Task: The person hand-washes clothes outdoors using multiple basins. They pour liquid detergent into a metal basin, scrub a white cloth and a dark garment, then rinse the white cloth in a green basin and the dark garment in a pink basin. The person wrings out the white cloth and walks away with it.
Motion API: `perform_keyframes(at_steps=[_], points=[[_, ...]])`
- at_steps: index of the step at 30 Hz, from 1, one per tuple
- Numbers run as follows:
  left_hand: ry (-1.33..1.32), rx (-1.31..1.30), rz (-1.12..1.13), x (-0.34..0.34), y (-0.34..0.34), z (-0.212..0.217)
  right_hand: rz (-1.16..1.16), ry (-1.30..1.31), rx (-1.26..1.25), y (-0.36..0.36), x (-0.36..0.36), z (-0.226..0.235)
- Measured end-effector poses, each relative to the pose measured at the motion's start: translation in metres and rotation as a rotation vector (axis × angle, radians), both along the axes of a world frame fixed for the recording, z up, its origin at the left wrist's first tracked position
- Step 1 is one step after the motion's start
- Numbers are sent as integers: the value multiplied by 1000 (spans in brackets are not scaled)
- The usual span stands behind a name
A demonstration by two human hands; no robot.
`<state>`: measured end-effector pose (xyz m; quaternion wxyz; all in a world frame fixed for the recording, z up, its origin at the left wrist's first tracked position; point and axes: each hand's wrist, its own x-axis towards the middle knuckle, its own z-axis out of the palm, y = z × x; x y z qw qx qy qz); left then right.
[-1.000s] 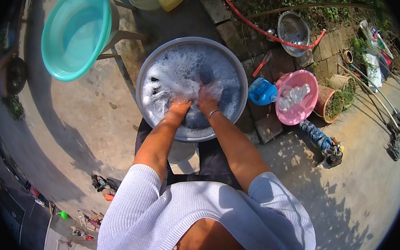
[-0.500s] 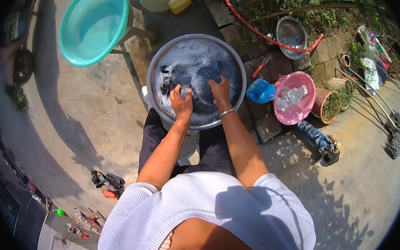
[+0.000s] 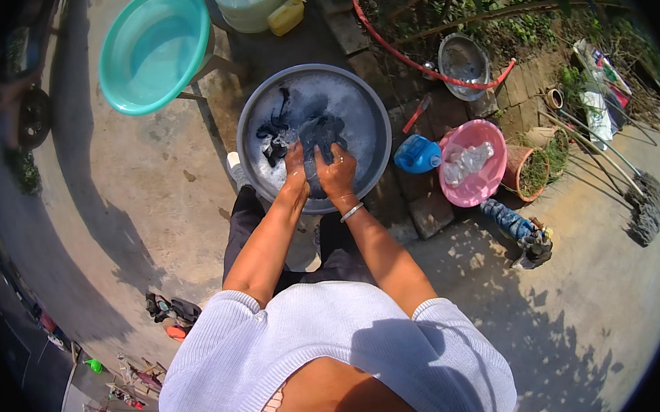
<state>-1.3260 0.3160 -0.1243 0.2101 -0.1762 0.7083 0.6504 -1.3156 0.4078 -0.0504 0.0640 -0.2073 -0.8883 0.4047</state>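
A round grey basin (image 3: 383, 136) of foamy water stands in front of my knees. Dark wet cloth (image 3: 323, 133) is bunched in its middle, partly under the suds. My left hand (image 3: 295, 168) is closed on the near left part of this cloth, its fingertips partly hidden by water and foam. Close beside it, my right hand (image 3: 336, 172), with a silver bangle at the wrist, grips the cloth between thumb and fingers. Black straps or strips of fabric (image 3: 272, 137) float at the left of the basin.
Far left is a turquoise tub (image 3: 115, 87) on a stand, with a large pale container (image 3: 253, 11) and a yellow jug (image 3: 286, 16) nearby. Right of the basin are a blue bottle (image 3: 417, 154), a pink basin (image 3: 499, 169) holding clear plastic, a red brush (image 3: 416, 114) and a red hose (image 3: 387, 43).
My hands have drawn closer together, the right one moving left and nearer to me. The dark cloth is gathered up between them and shows more above the foam.
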Motion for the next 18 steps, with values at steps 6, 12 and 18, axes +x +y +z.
perform_keyframes(at_steps=[6, 12, 18], points=[[83, -299, -31, -15, -1, 69, -191, -130, 212, 42, 7, -48], [356, -582, -411, 0, -23, 71, 248, -700, 458, 39, -7, -10], [122, -700, -311, 24, -36, 36, 598, -360, 498, 24, -69, -68]])
